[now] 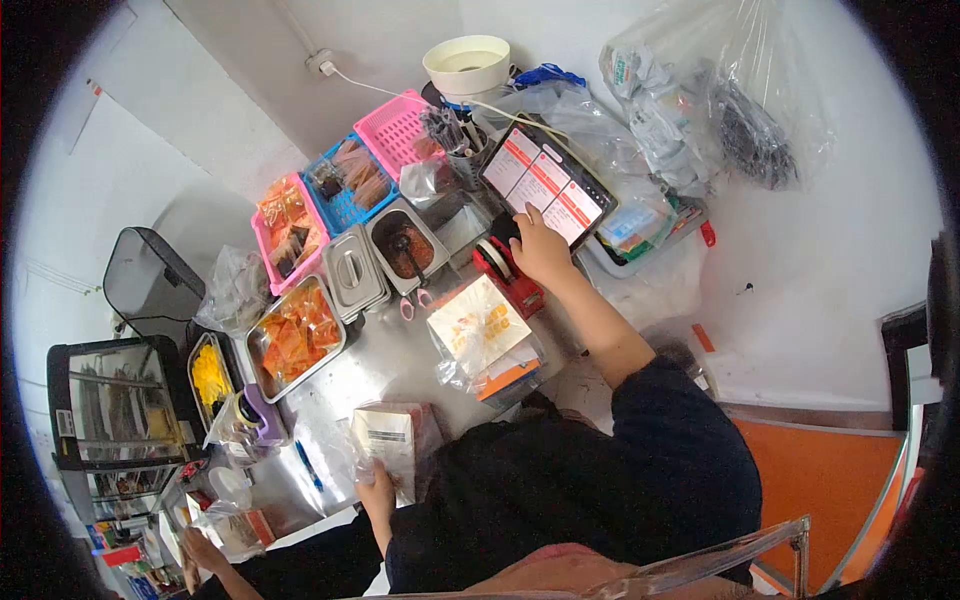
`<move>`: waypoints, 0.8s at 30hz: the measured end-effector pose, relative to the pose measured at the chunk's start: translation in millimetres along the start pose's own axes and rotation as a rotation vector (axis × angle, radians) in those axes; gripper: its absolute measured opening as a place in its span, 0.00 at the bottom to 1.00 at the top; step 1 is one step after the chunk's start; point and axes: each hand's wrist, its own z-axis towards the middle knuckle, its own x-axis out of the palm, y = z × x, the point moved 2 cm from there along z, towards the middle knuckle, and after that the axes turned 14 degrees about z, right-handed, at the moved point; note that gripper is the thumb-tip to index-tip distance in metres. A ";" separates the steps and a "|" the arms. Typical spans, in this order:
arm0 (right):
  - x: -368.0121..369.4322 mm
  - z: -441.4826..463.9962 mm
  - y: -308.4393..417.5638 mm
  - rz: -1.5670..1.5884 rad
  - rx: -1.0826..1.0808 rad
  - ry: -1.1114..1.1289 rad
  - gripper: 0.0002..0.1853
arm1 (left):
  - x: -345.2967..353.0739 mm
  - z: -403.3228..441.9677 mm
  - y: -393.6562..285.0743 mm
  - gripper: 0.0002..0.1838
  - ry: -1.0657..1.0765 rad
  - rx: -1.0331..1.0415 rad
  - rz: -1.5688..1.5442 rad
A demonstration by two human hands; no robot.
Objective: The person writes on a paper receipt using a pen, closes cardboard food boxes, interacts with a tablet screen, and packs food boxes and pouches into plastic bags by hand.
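Observation:
My right hand [541, 246] reaches to the tablet [565, 205], with a finger extended onto its lit screen of red and white panels. It holds nothing. Close by my body, my left hand [376, 497] is closed on the near edge of a clear plastic bag [428, 425]. Inside that bag is a white paper box [388, 445] with a printed label. Below the tablet sits a red tape dispenser [508, 275]. Another bagged white box [478, 318] with a yellow print lies on the steel table, between my two hands.
Steel trays hold orange packets [295, 335], dark red sauce [405, 250] and yellow pieces [210, 375]. Pink and blue baskets [335, 222] stand behind. A blue pen [308, 466] lies left of my left hand. Another person's hands [200, 553] are at the lower left, near a glass cabinet [120, 405].

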 end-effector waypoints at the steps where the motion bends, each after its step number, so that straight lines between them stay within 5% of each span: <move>1: 1.0 1.3 -1.7 -0.004 0.005 0.014 0.22 | 0.7 -0.9 -1.3 0.12 -0.004 -0.015 -0.017; 5: 5.5 3.4 -7.2 -0.026 0.001 0.031 0.22 | -1.2 8.2 21.2 0.12 -0.008 0.086 0.082; 24: -3.2 -0.8 -8.2 -0.030 0.085 0.044 0.22 | -2.9 11.2 29.5 0.12 0.105 -0.090 -0.024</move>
